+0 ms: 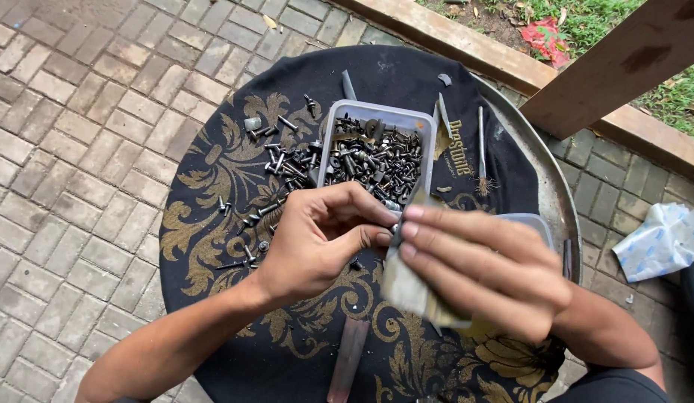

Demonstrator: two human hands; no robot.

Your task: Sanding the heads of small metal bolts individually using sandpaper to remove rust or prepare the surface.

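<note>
Hands meet over the middle of a round metal tray worktop (567, 198) draped in a black cloth with gold leaf scrollwork (212, 186), seen from the head camera looking straight down. The left hand (317, 239) has its thumb and fingertips pinched together on a small dark metal fastener (394, 227), of which only a sliver shows between the fingers; the grip is closed tight around it. The right hand (481, 265) lies with fingers nearly flat and pressed together, clamping a worn greyish-yellow rag (410, 287) against that same fastener, so its grip is closed on the rag.

Just beyond the fingertips sits a grey rectangular plastic tub (377, 145) heaped with dark screws and bolts. More loose dark screws (276, 160) lie scattered on the cloth to the left of the tub, some near the left wrist. A second pale plastic container (537, 222) is mostly hidden under the right hand. A thin metal rod with a frayed end (481, 149) lies to the right of the tub.

As a judgement: the fastener is tiny and held only at the fingertips, so a slip under the rag's pressure could drop it among the scattered screws, where it would be hard to tell apart. The left forearm could also sweep loose screws off the tray's edge onto the brick paving (70, 112).
</note>
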